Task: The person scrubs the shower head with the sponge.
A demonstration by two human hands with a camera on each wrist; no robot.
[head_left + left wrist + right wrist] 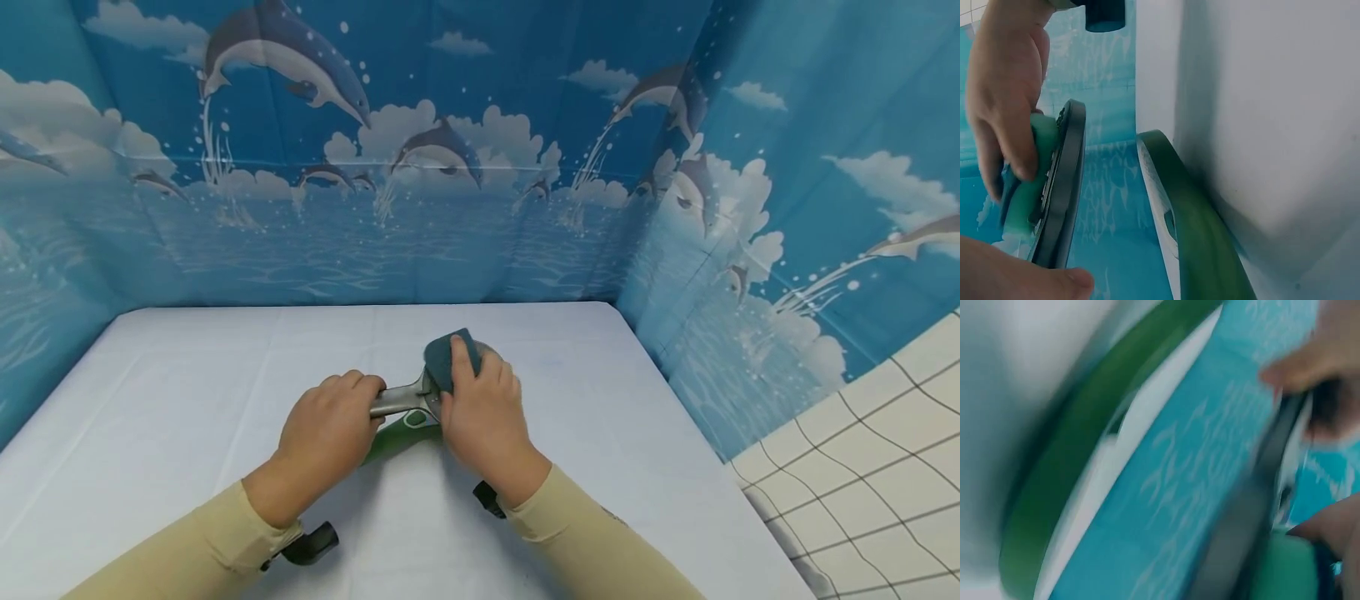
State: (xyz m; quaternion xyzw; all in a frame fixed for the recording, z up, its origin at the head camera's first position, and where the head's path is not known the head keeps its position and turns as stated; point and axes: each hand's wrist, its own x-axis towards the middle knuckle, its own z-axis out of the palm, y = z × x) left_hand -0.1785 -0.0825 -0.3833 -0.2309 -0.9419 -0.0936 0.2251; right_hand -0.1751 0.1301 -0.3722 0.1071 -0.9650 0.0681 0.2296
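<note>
My left hand (pixel 326 425) grips the handle of a grey, round-headed utensil (pixel 397 400), holding it raised above the white table. A scouring sponge (pixel 442 358), dark teal on one side and light green foam on the other, lies against the face of the head. My right hand (pixel 487 417) holds this sponge, its index finger stretched along the back. In the left wrist view the foam (pixel 1022 219) meets the thick grey rim (pixel 1067 169). Below the utensil is a long green object (pixel 401 437) with a white face and an oval inset, partly hidden by both hands.
A white-covered table (pixel 187 383) spreads around the hands. Blue dolphin-print curtains (pixel 420 242) stand behind it and at the sides. White tiles (pixel 885 467) show at the right. A black wrist camera (pixel 311 546) hangs below the left sleeve.
</note>
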